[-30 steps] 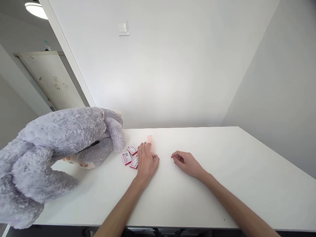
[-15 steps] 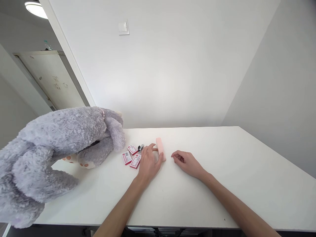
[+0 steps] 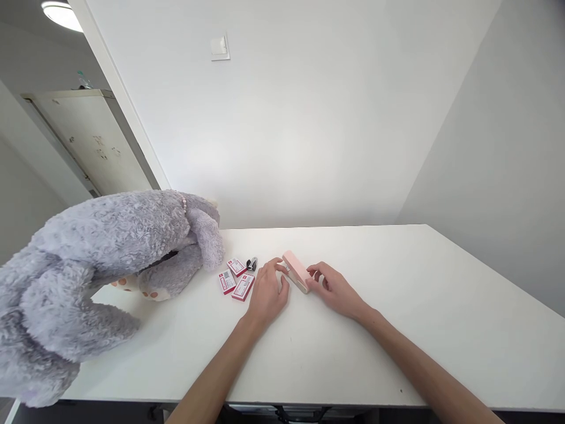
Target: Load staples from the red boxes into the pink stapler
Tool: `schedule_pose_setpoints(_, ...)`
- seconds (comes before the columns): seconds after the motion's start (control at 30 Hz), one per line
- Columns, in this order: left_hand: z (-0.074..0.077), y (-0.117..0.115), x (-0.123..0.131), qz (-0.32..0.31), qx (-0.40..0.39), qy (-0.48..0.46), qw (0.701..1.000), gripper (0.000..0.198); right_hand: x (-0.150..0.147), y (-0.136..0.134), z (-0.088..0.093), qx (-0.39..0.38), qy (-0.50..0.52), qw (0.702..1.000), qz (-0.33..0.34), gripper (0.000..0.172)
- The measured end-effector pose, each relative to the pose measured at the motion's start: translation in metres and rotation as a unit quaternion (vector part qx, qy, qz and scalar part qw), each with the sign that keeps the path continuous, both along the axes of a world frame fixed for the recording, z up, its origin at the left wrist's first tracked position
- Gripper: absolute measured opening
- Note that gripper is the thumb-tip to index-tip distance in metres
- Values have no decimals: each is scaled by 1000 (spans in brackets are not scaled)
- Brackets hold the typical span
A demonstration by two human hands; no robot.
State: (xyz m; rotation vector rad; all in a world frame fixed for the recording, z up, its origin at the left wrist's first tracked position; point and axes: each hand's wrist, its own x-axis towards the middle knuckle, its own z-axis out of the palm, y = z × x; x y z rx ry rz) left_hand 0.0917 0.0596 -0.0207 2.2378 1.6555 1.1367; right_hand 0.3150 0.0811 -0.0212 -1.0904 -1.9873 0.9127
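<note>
A pink stapler [image 3: 296,271] rests slantwise on the white table between my hands, its far end to the left and its near end to the right. My right hand [image 3: 335,290] grips its right side near the close end with thumb and fingers. On the other side, my left hand [image 3: 266,290] has thumb and forefinger apart, the fingertips beside or just touching the stapler's left side. Several small red-and-white boxes lie left of that hand, among them a front box [image 3: 243,287]. Behind them sits a small black and silver staple remover [image 3: 251,264].
A large grey plush toy [image 3: 115,235] lies over the table's left side. The white table [image 3: 375,253] meets a white wall with a light switch [image 3: 219,46]. Beyond a doorway at left stands a pale cabinet [image 3: 88,135].
The stapler has turned, its near end swinging right toward my right hand. My left thumb has come off it, and my right hand has taken hold of its side.
</note>
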Motion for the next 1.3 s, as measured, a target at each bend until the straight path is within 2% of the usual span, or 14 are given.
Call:
schedule_pose_setpoints(0.1, -3, 2, -1, 36, -3, -1, 999, 36, 1, -1, 0, 11, -34, 999, 3, 31)
schedule_pose_setpoints(0.2, -6, 4, -2, 48, -15, -9, 999, 43, 1, -1, -1, 17, -44, 999, 8, 32)
schedule_pose_setpoints(0.37, -8, 4, -2, 30, -46, -27, 998, 60, 1, 0, -2, 29, -37, 999, 8, 27)
schedule_pose_setpoints(0.5, -7, 2, -2, 15, -71, -33, 997, 64, 1, 0, -2, 36, -39, 999, 1, 23)
schedule_pose_setpoints(0.93, -4, 2, -1, 5, -82, -24, 996, 60, 2, -1, 2, 37, -48, 998, -12, 26)
schedule_pose_setpoints(1.3, -2, 4, 0, 7, -86, -57, 995, 46, 4, 6, -9, 62, -57, 996, -19, 27)
